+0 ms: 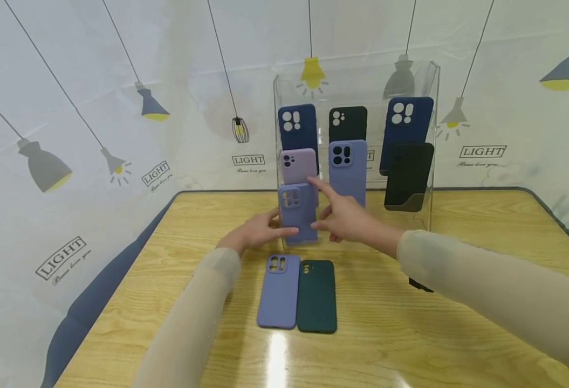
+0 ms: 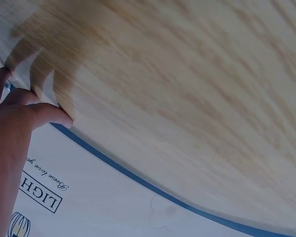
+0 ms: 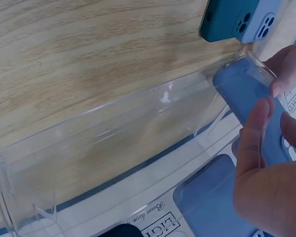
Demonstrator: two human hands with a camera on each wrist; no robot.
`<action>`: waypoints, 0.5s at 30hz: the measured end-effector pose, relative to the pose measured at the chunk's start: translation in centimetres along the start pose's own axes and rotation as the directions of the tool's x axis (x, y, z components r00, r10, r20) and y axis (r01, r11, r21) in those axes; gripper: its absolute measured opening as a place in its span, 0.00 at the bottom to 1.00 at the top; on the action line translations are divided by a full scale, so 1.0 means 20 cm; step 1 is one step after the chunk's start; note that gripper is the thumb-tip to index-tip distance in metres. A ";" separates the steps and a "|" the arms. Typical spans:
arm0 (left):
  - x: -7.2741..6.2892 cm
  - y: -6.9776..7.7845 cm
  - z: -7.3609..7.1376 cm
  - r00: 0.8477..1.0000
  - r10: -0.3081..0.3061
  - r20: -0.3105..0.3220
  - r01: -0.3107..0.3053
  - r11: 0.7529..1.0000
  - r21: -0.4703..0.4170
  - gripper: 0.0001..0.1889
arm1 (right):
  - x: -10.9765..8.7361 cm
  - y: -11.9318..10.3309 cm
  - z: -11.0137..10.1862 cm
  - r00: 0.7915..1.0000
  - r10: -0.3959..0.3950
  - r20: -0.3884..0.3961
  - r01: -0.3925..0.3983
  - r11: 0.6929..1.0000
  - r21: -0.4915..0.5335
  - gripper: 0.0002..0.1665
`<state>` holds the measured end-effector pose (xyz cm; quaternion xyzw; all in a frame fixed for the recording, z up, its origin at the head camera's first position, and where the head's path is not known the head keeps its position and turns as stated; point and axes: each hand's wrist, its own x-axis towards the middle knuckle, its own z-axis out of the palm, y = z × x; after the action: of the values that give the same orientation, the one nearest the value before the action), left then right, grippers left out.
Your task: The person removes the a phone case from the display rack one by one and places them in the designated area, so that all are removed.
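Note:
A lavender-blue phone case (image 1: 300, 215) stands at the lowest left of a clear tiered stand (image 1: 275, 86). My left hand (image 1: 257, 229) is at the stand's left corner, its thumb laid across the case's lower front. My right hand (image 1: 349, 218) touches the case's right edge with the thumb, its index finger stretched up to the pink case (image 1: 300, 166) just behind. In the right wrist view both thumbs meet the blue case (image 3: 237, 86) behind the clear front lip. The left wrist view shows the left hand's fingers (image 2: 49, 116) spread by the wooden table.
Another lavender case (image 1: 278, 291) and a dark green case (image 1: 317, 296) lie side by side in front of the stand. Higher tiers hold navy cases (image 1: 299, 126), a dark green case (image 1: 347, 123), a lavender case (image 1: 347, 167) and a black case (image 1: 409, 175). A printed backdrop (image 1: 206, 81) rises behind.

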<state>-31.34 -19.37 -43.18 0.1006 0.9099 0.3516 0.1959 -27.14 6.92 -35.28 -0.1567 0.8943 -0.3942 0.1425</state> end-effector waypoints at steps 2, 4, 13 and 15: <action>0.00 0.01 0.00 1.000 -0.001 0.003 0.001 1.000 -0.005 0.60 | 0.00 0.00 0.01 1.000 -0.003 -0.001 0.003 1.000 -0.009 0.64; 0.00 0.01 0.00 1.000 0.003 0.005 -0.003 1.000 -0.003 0.59 | 0.00 0.01 0.02 1.000 -0.013 -0.010 0.013 1.000 -0.023 0.63; -0.01 0.01 0.00 1.000 0.010 -0.011 -0.010 1.000 0.029 0.58 | 0.01 0.09 0.09 0.978 -0.183 -0.096 0.172 0.979 -0.111 0.58; -0.01 0.01 0.00 1.000 0.014 -0.012 -0.013 1.000 0.026 0.58 | 0.01 0.11 0.10 0.973 -0.198 -0.116 0.185 0.976 -0.111 0.58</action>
<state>-31.10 -19.19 -42.98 0.1071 0.9149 0.3416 0.1865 -26.89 6.85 -38.23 -0.2239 0.9007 -0.3702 0.0390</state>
